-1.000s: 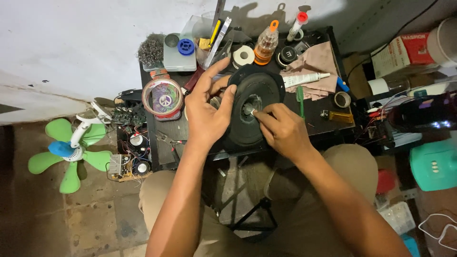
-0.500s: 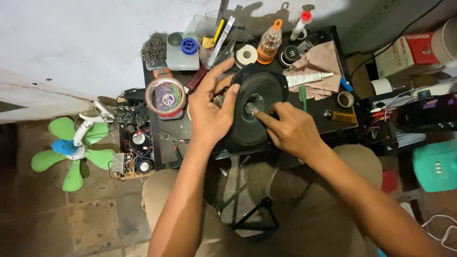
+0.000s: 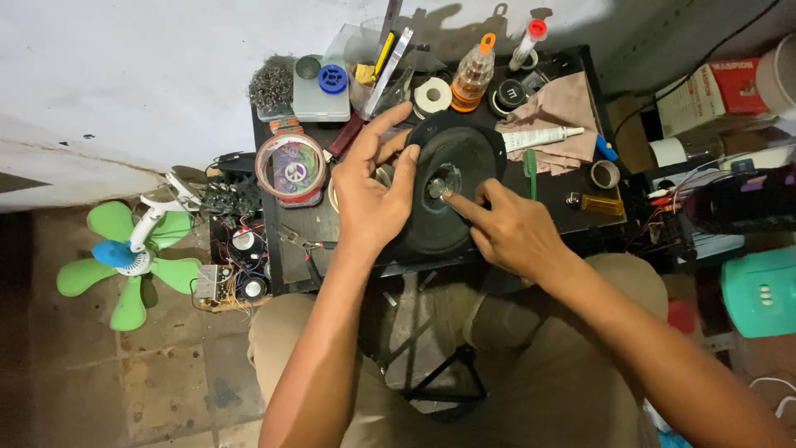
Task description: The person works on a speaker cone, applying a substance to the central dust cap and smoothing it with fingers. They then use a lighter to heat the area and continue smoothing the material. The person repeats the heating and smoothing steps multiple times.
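A round black speaker cone [image 3: 464, 158] lies on a small dark work table [image 3: 286, 241]. My left hand [image 3: 369, 195] grips the cone's left rim, thumb laid across its face, index finger pointing up. My right hand [image 3: 510, 228] rests on the cone's lower right, and its index fingertip touches the small metal part at the cone's centre [image 3: 438, 187]. Neither hand holds a tool.
On the table stand a round tin [image 3: 290, 166], an orange-capped bottle [image 3: 473, 75], tape rolls [image 3: 433, 95], a beige cloth [image 3: 564, 112] with a white tube [image 3: 543, 137]. A green fan [image 3: 124, 257] and circuit boards [image 3: 236, 265] lie on the floor at left. Boxes and a teal stool [image 3: 759, 290] stand at right.
My right hand has opened from a curled pinch to a pointing index finger on the cone's centre. My left hand stays on the rim.
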